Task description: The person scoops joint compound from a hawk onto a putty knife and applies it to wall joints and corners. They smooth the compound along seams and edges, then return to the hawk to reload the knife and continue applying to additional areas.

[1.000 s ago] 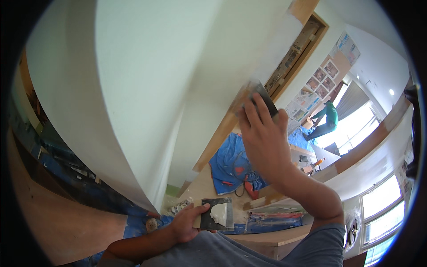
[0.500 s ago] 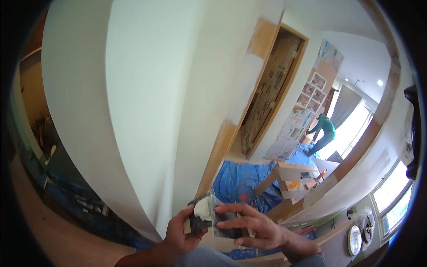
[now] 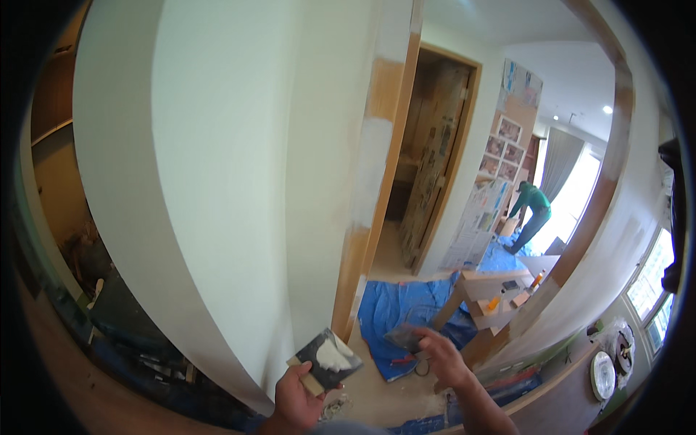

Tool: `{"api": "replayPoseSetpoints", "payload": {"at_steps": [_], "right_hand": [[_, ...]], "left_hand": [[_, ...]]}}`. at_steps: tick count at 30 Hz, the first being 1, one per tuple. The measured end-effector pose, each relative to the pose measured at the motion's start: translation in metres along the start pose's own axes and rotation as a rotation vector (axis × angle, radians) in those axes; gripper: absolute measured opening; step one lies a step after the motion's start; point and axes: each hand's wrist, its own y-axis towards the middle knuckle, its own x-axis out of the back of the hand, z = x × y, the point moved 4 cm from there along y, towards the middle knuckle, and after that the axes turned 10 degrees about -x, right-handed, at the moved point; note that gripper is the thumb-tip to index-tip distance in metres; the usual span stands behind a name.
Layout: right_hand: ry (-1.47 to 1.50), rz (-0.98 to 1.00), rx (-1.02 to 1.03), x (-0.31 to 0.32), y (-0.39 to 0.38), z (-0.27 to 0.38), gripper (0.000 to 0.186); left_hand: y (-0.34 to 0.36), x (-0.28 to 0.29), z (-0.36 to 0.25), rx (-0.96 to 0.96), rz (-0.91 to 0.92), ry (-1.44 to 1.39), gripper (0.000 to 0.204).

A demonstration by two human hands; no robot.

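Observation:
My left hand (image 3: 296,400) grips a dark, flat putty board (image 3: 349,368) by its pale wooden edge, thumb on top. A mound of white putty (image 3: 333,355) lies on the board. To the right, my right hand (image 3: 444,360) is closed on a thin, grey putty knife (image 3: 401,336), smeared by motion, its blade pointing left. Knife and board are apart. Just beyond the board stands the pale wall (image 3: 239,181), with a wooden door trim (image 3: 355,257) that bears whitish patches of filler.
Blue sheeting (image 3: 384,304) covers part of the floor ahead. A wooden workbench (image 3: 482,288) holds an orange bottle and small items. Beyond is an open doorway (image 3: 406,174). A person in green (image 3: 535,203) bends near the far window. A wrapped round object (image 3: 602,375) sits at right.
My right hand has drawn the putty knife off the board and moved it up and right. The left hand has lowered slightly with the board. The view has shifted a little.

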Motion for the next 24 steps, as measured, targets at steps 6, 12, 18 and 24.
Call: {"api": "replayPoseSetpoints", "payload": {"at_steps": [6, 12, 18, 24], "right_hand": [[0.724, -0.165, -0.161, -0.008, -0.023, -0.063, 0.051], [0.881, -0.038, -0.387, -0.037, -0.044, -0.081, 0.045], [1.066, 0.189, -0.452, -0.077, -0.049, -0.083, 0.044], [1.029, 0.221, -0.496, -0.106, -0.042, -0.057, 0.038]], "left_hand": [[-0.006, 0.008, 0.005, -0.054, 0.150, -0.002, 0.057], [-0.016, 0.020, 0.016, -0.061, 0.055, 0.133, 0.049], [-0.007, 0.026, 0.025, -0.317, 0.076, 0.414, 0.033], [-0.013, 0.023, 0.021, -0.664, 0.370, 0.946, 0.037]]}}
